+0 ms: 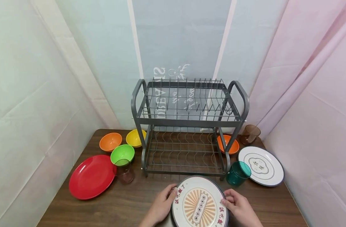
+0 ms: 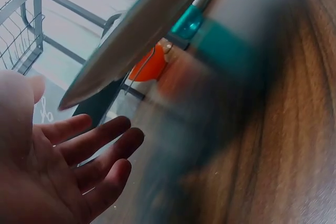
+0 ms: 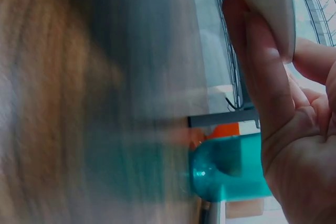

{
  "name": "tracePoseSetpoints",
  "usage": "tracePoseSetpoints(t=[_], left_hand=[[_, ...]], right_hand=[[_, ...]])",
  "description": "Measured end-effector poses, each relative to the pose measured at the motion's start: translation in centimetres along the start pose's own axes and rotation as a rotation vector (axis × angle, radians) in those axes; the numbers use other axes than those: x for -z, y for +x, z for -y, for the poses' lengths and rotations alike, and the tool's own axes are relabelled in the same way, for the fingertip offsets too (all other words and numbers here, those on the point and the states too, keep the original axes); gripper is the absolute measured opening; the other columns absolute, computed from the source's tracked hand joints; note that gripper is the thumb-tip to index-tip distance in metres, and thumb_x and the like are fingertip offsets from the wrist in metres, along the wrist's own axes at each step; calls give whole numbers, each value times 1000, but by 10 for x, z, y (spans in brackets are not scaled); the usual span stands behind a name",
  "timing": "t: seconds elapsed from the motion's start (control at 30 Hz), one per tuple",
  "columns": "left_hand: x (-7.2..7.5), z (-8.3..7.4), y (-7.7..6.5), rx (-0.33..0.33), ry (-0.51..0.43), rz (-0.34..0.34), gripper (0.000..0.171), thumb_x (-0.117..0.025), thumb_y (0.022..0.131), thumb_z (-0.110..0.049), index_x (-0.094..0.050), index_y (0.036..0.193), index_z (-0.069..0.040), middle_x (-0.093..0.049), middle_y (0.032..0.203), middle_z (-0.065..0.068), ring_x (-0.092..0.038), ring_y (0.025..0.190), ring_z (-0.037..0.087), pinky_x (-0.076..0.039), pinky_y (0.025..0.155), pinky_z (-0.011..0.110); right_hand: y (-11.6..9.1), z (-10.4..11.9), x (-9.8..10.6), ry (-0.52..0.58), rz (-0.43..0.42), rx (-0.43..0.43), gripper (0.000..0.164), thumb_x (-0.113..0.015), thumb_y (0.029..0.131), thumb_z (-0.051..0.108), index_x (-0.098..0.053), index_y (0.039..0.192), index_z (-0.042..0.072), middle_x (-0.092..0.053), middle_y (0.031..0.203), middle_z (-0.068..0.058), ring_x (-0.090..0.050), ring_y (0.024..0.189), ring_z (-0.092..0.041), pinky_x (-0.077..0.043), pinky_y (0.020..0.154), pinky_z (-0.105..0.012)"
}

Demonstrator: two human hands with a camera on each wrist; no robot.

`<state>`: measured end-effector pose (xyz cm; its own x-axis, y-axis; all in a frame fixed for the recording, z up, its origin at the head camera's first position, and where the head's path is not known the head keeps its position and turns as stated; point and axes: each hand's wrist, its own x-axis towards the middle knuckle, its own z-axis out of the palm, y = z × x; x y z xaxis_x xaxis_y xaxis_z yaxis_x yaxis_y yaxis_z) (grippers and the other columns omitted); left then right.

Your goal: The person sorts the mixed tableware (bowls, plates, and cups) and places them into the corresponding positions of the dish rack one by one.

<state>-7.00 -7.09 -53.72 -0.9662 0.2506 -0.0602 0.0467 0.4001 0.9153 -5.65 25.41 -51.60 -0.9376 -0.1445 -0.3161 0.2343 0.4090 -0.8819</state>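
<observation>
pale curtain (image 1: pixel 178 37) hanging behind dark wooden table (image 1: pixel 119 208); grey two-tier rack (image 1: pixel 190 123) standing on it. white sunburst plate (image 1: pixel 199 205) hovering above table, in front of rack. right hand (image 1: pixel 241 206) pinching plate's right rim between thumb and fingers. left hand (image 1: pixel 160 204) hovering beside left rim, fingers resting loosely spread. teal cup (image 1: pixel 236 174) standing near rack's right front foot; red plate (image 1: pixel 92 177) lying at left, near green bowl (image 1: pixel 122 153).
</observation>
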Motion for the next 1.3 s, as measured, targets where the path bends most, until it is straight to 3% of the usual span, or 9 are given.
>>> tracePoseSetpoints(t=[0.2,0.57,0.8,1.03,1.17,1.3], left_hand=[[-3,1,-3,-11,4,37,43,-54,102,-41,-61,131,-11,-67,116,-4,-60,112,15,-46,98,39],[5,3,-4,3,-30,21,44,-53,103,-35,-56,137,-6,-63,131,9,-55,125,27,-40,105,51],[13,5,-2,-48,-97,-2,38,-50,105,-33,-59,135,-12,-64,130,5,-56,124,22,-42,104,43],[18,8,-4,-124,-198,-42,31,-50,105,-26,-62,131,-13,-68,121,3,-64,107,15,-48,94,27],[21,4,-3,-139,-250,-45,29,-47,106,-20,-62,130,-11,-70,117,6,-68,95,17,-53,85,27],[27,-9,-4,-167,-260,-60,28,-47,106,-12,-62,127,-4,-70,116,10,-69,94,19,-53,84,28]], right_hand=[[1,-5,-10,55,-3,5,37,-67,96,16,-52,118,-9,-69,85,-9,-63,72,-21,-53,61,-31],[7,-9,-27,124,-17,-16,40,-66,96,14,-50,123,-10,-70,89,-10,-64,76,-24,-55,64,-33],[9,-5,-34,147,19,-33,47,-67,96,19,-47,128,-9,-69,91,-9,-65,77,-24,-56,65,-37],[11,-1,-39,188,45,-28,45,-66,97,19,-47,128,-8,-69,95,-9,-65,80,-25,-56,65,-38],[11,1,-41,220,57,-9,45,-65,97,17,-47,130,-8,-69,100,-10,-66,83,-26,-57,67,-39],[9,5,-41,200,49,16,45,-66,96,18,-49,129,-8,-69,100,-11,-66,85,-26,-57,68,-38]])
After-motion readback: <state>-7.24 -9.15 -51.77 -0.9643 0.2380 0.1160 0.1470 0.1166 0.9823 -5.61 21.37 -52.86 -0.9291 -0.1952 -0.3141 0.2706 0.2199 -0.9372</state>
